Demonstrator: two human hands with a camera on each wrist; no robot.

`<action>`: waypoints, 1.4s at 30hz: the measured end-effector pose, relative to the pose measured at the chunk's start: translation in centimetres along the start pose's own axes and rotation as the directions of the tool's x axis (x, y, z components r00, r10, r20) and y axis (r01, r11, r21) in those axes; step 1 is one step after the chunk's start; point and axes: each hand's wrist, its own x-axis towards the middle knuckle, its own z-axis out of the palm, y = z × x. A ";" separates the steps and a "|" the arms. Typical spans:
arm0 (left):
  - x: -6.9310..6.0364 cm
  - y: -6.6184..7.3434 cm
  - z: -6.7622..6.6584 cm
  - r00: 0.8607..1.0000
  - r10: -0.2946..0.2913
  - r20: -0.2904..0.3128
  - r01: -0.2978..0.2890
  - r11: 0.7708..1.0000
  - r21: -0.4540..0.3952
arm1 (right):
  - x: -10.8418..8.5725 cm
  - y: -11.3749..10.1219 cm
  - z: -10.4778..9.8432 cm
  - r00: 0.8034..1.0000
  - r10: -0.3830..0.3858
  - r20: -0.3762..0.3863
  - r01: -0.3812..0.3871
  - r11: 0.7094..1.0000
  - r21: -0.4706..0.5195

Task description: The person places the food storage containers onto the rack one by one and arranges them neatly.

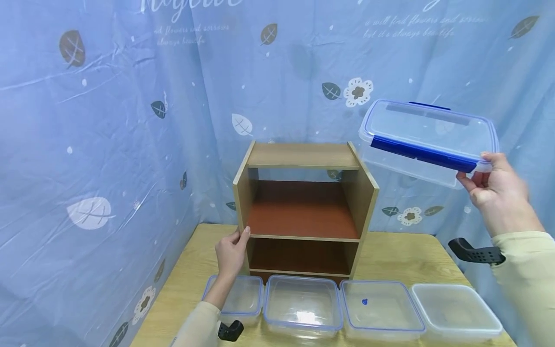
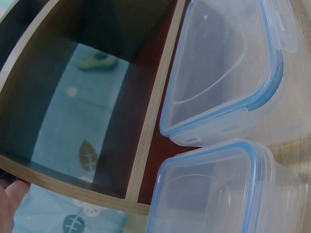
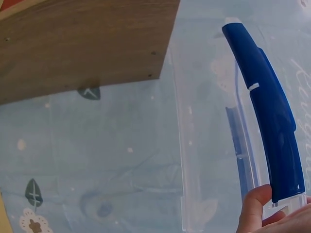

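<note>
My right hand [image 1: 498, 190] grips a clear plastic food container [image 1: 429, 130] by its near right corner, raised to the right of the shelf. The container has a clear lid with dark blue clips [image 3: 272, 111]; one long clip faces me. My left hand [image 1: 231, 250] pinches the front edge of the left side panel of a small wooden shelf [image 1: 303, 156]. In the left wrist view only part of that hand [image 2: 9, 201] shows, at the panel's edge. The shelf stands upright, with red-brown boards inside and open compartments.
Along the table's [image 1: 399, 255] front stand a small blue-rimmed container [image 1: 240, 296], a larger one [image 1: 303, 301], another with a blue spot on its lid [image 1: 381, 306], and a whitish-lidded box [image 1: 457, 308]. A blue patterned curtain [image 1: 130, 120] hangs behind and at the left.
</note>
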 end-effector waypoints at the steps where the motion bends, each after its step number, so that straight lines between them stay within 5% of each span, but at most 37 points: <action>1: -0.1 -0.1 -0.1 1.000 -0.007 -0.002 0.007 1.000 0.001 | 0.0 0.1 0.1 1.000 0.020 0.003 -0.020 1.000 0.007; 6: -0.4 -0.5 -0.3 1.000 -0.011 0.008 0.011 1.000 -0.007 | -0.2 0.4 0.3 0.996 0.086 0.031 -0.088 0.995 0.039; 24: 0.0 -0.2 -0.3 1.000 0.017 -0.011 -0.017 1.000 0.001 | -1.5 2.2 3.2 0.987 0.134 0.091 -0.132 0.991 -0.033; 42: 0.0 -0.3 -0.2 0.999 0.031 -0.010 -0.031 0.999 -0.023 | -2.0 5.3 5.4 0.989 0.096 0.112 -0.088 0.993 -0.082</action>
